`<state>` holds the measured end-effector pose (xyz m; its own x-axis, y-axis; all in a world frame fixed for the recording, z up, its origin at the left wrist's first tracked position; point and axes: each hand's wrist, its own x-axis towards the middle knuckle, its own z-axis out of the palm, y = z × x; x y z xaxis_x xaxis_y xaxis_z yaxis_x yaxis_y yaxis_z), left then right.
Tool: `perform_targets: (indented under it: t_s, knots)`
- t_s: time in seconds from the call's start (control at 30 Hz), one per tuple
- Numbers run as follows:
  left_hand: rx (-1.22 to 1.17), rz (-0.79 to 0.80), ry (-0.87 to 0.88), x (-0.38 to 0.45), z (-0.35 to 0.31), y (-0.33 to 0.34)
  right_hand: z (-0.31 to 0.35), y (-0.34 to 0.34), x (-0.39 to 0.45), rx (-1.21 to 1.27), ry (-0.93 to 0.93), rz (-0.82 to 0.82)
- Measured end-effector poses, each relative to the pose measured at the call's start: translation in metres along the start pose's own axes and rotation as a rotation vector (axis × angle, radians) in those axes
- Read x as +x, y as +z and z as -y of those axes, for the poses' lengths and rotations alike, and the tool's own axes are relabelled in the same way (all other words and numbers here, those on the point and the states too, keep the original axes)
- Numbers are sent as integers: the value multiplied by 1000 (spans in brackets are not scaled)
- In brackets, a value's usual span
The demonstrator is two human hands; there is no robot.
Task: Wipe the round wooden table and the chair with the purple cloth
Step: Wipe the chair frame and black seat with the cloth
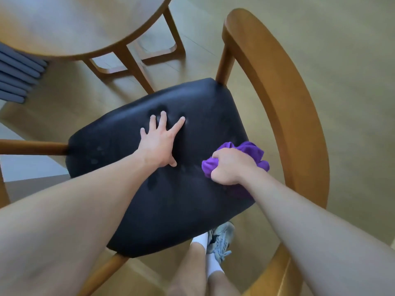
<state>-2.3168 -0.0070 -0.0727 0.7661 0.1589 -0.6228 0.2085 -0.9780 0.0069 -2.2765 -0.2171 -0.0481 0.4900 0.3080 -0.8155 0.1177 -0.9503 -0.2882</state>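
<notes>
Wiping the chair seat, frame centre: my right hand clutches the cloth, my left hand presses splayed; next, sweep leftward.

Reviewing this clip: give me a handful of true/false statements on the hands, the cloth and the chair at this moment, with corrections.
1. The right hand grips the bunched purple cloth. True.
2. The cloth is on the round wooden table. False: it is on the chair's black seat, near the curved wooden backrest.
3. The left hand lies flat on the seat with fingers spread. True.
4. Both hands hold the cloth. False: only the right does.
</notes>
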Motion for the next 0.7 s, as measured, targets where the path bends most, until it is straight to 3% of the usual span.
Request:
perform_targets:
  t_s: [0.13,0.17,0.27,0.37,0.47,0.53,0.63,0.7]
  knots:
    - [-1,-17,-9,-2,-3,3,-10,-2,9,299,182,-521]
    - [4,-17,-6,-2,-3,3,-8,0,13,337,226,-571]
    - [19,-9,-11,-4,-3,2,5,18,12,205,195,-462]
    - [16,-12,-13,-3,-2,1,19,52,-3,-17,87,-246]
    - [1,1,-5,-3,-1,1,24,54,-9,85,65,-63]
    - [-17,6,1,-3,0,1,14,39,-8,261,115,-155]
    - [-20,19,9,-2,1,1,-5,14,1,407,229,-572]
    - [-15,30,16,-1,1,3,-8,10,6,331,258,-602]
